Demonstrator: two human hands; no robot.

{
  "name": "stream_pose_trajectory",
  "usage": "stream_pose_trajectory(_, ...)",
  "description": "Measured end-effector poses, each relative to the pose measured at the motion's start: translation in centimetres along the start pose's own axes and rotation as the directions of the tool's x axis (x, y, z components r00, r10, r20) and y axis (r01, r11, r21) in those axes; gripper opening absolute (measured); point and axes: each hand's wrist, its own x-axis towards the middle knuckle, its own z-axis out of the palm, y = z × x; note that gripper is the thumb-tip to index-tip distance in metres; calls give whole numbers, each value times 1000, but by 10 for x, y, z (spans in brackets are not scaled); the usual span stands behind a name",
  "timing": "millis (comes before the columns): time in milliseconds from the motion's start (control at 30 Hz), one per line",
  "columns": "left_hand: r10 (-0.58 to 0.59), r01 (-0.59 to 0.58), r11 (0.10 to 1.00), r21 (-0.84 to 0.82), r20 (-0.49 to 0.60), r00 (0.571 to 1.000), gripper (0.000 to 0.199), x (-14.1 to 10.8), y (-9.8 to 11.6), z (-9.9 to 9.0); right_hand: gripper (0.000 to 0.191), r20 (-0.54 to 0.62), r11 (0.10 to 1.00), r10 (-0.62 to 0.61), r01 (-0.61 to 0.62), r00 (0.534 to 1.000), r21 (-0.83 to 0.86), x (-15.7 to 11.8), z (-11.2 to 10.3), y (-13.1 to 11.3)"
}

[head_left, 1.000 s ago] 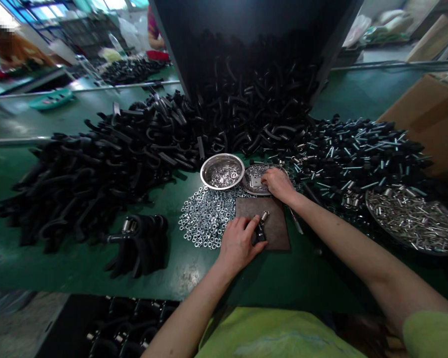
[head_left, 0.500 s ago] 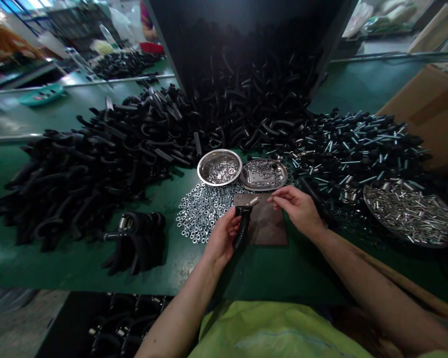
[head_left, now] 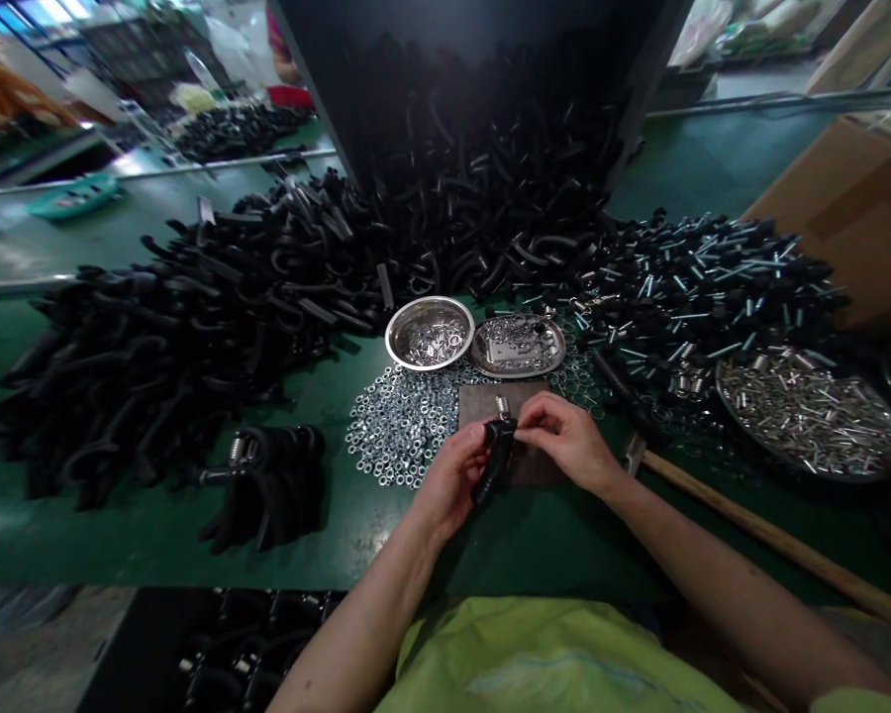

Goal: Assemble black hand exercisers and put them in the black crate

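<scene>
My left hand [head_left: 451, 475] is closed around a black curved handle [head_left: 496, 465], which hangs down from the fingers. A silver coil spring [head_left: 503, 406] stands up from the handle's top end. At that same end, the thumb and fingertips of my right hand [head_left: 564, 439] are pinched together against the handle's side; whatever is between them is too small to make out. Beneath both hands lies a flat brown plate [head_left: 473, 401]. A heap of silver nuts [head_left: 393, 426] spreads just left of the plate.
Behind the plate stand a round metal bowl [head_left: 395, 352] and an oval metal tray [head_left: 520, 373] of small parts. Black handles [head_left: 193, 337] pile up left. To the right are black-headed bolts [head_left: 698, 287], a dish of pins [head_left: 809, 416], a hammer [head_left: 742, 515] and a cardboard box [head_left: 853, 218].
My right hand has moved left and down to meet the handle. My left hand has turned the handle so its spring points more upright. The hammer has come into fuller view.
</scene>
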Motion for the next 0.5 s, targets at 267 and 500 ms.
stream_pose_trajectory(267, 305, -411, 393, 823, 305, 902, 60, 20, 3, -6, 20, 400, 506, -331, 519, 854, -689, 7, -17, 32)
stream_pose_trajectory(500, 382, -467, -198, 861, 507, 772, 62, 11, -19, -8, 23, 310, 449, -269, 403, 912, -797, -24, -42, 20)
